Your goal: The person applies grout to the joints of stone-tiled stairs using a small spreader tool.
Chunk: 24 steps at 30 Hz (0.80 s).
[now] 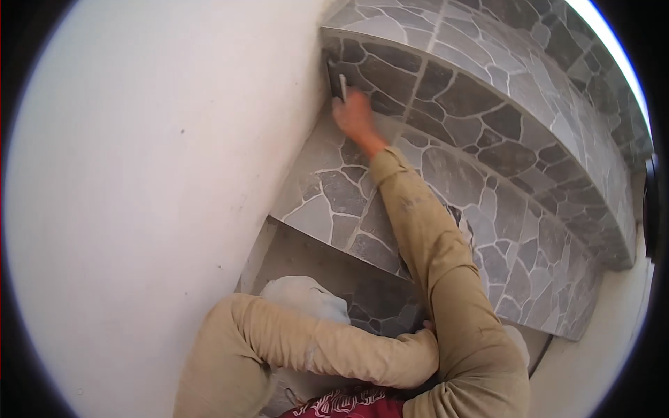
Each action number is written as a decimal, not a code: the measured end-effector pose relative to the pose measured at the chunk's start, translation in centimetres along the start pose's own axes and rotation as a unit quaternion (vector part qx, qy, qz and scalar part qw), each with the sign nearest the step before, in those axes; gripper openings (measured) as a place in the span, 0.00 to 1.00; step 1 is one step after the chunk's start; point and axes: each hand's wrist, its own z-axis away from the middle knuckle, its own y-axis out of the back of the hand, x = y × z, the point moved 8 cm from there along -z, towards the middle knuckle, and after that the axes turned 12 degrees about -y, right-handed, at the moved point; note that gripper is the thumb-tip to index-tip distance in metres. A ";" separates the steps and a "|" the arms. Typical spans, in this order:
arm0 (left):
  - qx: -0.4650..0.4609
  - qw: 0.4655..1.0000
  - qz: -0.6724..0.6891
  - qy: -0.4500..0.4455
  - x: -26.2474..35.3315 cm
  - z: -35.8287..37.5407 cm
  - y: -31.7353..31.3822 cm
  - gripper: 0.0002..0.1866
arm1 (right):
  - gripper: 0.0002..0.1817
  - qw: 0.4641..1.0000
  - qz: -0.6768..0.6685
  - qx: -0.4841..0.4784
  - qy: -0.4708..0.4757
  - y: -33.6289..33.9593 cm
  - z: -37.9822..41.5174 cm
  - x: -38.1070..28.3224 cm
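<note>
My right hand [355,115] reaches up to the inner corner of a stone-patterned step riser [390,73], where it meets the white wall. Its fingers are closed on a thin, pale-edged tool [343,85], and a dark flat part shows beside the tool against the riser. My left arm lies bent across my body. Only a sliver of my left hand [428,325] shows past the sleeve cuff, beside my right sleeve; its fingers are hidden.
A smooth white wall [139,174] rises at the left. Stone-patterned steps with pale joints [488,209] curve away to the right. A whitish rounded object [303,296] sits low, behind my left forearm. Something dark [653,209] stands at the right edge.
</note>
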 end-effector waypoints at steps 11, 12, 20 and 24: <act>-0.018 0.943 -0.301 -0.140 4.7 2.0 7.5 0.40 | 0.17 0.980 0.188 0.029 0.050 1.4 -0.3 0.8; -0.014 0.943 -0.301 -0.141 5.0 1.9 7.3 0.40 | 0.17 0.980 0.191 0.026 0.054 1.2 0.1 0.7; -0.007 0.948 -0.283 -0.145 4.0 1.9 7.7 0.39 | 0.19 0.987 0.059 0.072 0.131 0.5 -1.2 -0.3; -0.014 0.945 -0.290 -0.149 4.0 2.1 6.5 0.39 | 0.17 0.989 0.091 0.089 0.080 1.7 -0.8 -1.3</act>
